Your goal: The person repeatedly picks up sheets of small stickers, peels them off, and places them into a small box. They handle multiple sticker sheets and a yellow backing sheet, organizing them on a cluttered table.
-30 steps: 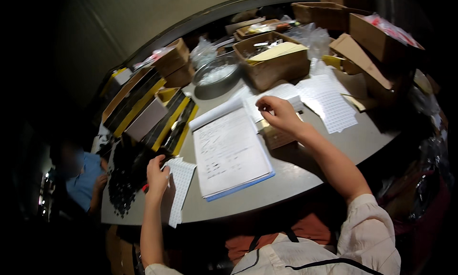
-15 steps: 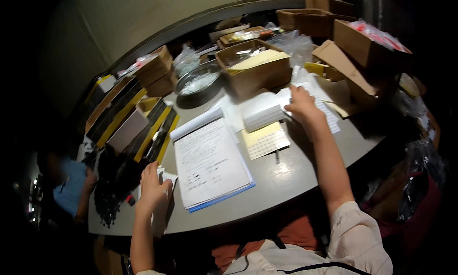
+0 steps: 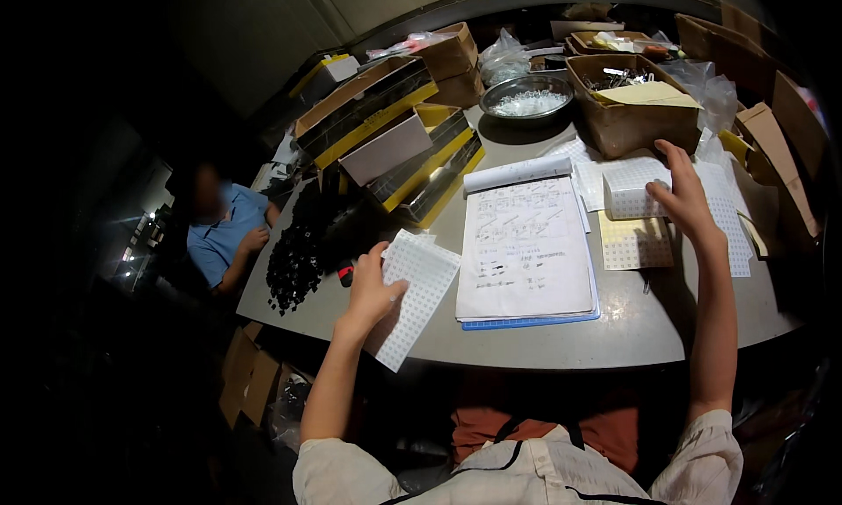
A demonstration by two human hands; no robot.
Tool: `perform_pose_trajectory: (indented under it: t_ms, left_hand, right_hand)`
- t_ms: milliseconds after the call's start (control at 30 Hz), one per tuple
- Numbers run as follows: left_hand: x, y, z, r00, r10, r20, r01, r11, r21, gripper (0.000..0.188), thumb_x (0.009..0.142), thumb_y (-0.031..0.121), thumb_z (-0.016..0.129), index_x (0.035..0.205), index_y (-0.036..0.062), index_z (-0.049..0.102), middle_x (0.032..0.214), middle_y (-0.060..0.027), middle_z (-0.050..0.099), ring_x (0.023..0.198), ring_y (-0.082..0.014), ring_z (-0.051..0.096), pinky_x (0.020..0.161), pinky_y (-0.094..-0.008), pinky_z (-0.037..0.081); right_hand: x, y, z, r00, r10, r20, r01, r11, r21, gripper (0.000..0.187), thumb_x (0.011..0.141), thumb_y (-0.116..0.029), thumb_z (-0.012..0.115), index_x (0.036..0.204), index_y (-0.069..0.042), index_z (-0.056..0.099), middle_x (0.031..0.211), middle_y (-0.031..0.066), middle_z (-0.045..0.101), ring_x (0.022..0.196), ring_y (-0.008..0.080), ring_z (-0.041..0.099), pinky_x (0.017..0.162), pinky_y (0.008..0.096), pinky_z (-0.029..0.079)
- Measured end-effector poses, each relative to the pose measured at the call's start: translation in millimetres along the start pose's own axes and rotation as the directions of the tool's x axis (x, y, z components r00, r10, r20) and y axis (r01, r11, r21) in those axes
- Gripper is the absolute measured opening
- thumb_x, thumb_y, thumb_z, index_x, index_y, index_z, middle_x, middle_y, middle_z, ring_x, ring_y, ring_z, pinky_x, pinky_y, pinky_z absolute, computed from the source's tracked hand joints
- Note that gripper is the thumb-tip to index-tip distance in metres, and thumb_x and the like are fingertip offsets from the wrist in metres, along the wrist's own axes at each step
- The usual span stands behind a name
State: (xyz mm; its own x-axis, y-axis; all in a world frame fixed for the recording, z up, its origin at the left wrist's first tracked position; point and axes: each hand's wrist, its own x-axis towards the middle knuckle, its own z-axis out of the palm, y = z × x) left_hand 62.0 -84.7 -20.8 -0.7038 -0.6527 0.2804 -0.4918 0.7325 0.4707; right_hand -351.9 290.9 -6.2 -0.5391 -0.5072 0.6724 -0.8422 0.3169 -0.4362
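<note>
The left hand, grip unclear, touched a flat, grey-patterned white paper sheet; the right hand spread wide at a curled white patterned sheet.

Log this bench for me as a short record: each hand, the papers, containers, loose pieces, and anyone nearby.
Left hand: on a white printed sheet; firmness of grip unclear
Right hand: fingers spread, thumb at a curled white sheet
Between hands: written pages with blue backing
Under curled sheet's near edge: yellow printed sheet
Containers: round bowl of clear pieces; cardboard box of metallic pieces
Loose pieces: black heap, table's left side
Nearby: seated person in blue shirt, left
</note>
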Motion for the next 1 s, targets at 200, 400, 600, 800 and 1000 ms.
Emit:
perform_pose_trajectory:
  t_ms: [200,400,600,800,1000]
  left_hand:
    - [2.3,49.2,-29.3,0.999,0.023,0.027,0.0,0.759,-0.652,0.035,0.085,0.007,0.069,0.118,-0.004,0.068,0.099,-0.0056,0.07,0.091,-0.0123,0.064,0.086,-0.0267,0.05]
    - [41.6,73.9,-19.7,0.993,0.003,0.115,0.11,0.261,-0.959,0.028,0.091,0.002,0.063,0.118,-0.0081,0.062,0.108,-0.0128,0.069,0.096,-0.0174,0.066,0.093,-0.0296,0.05]
    - [81.1,79.4,44.8,0.961,0.058,0.27,0.246,0.26,-0.934,0.034,0.09,-0.003,0.062,0.123,-0.0086,0.058,0.108,-0.0118,0.068,0.097,-0.0182,0.066,0.09,-0.0289,0.052]
    - [91.9,110.0,103.0,0.945,0.299,-0.129,-0.297,0.954,0.034,0.075,0.075,0.007,0.075,0.141,-0.0075,0.042,0.141,-0.0313,0.043,0.135,-0.045,0.038,0.117,-0.0493,0.028]
    - [49.7,216.9,135.0,0.798,0.58,-0.163,-0.603,0.765,-0.227,0.073,0.079,0.015,0.075,0.142,-0.0038,0.044,0.143,-0.0286,0.045,0.136,-0.0446,0.041,0.115,-0.052,0.032]
  right_hand:
    - [0.3,18.2,10.9,1.0,-0.027,0.0,0.027,0.999,0.04,0.051,0.079,-0.009,0.067,0.128,-0.001,0.056,0.125,0.0163,0.057,0.111,0.0333,0.059,0.095,0.039,0.051]
    - [-2.1,5.3,15.5,0.997,0.06,0.045,-0.059,0.998,-0.031,0.044,0.082,-0.014,0.068,0.123,-0.002,0.058,0.125,0.0206,0.057,0.106,0.04,0.063,0.093,0.0446,0.053]
    - [-5.1,6.5,24.5,0.999,0.05,0.001,-0.05,0.999,-0.015,0.045,0.08,-0.009,0.063,0.124,0.001,0.056,0.125,0.0241,0.056,0.105,0.0433,0.062,0.094,0.048,0.052]
    - [-2.0,16.1,20.3,0.978,0.168,-0.121,-0.158,0.984,0.085,0.052,0.079,-0.009,0.063,0.128,0.002,0.054,0.129,0.0238,0.055,0.108,0.041,0.063,0.094,0.0455,0.052]
    - [23.8,56.7,37.1,0.921,0.382,-0.07,-0.359,0.907,0.221,0.051,0.084,-0.024,0.074,0.126,0.002,0.059,0.121,0.02,0.066,0.11,0.0345,0.066,0.095,0.0385,0.053]
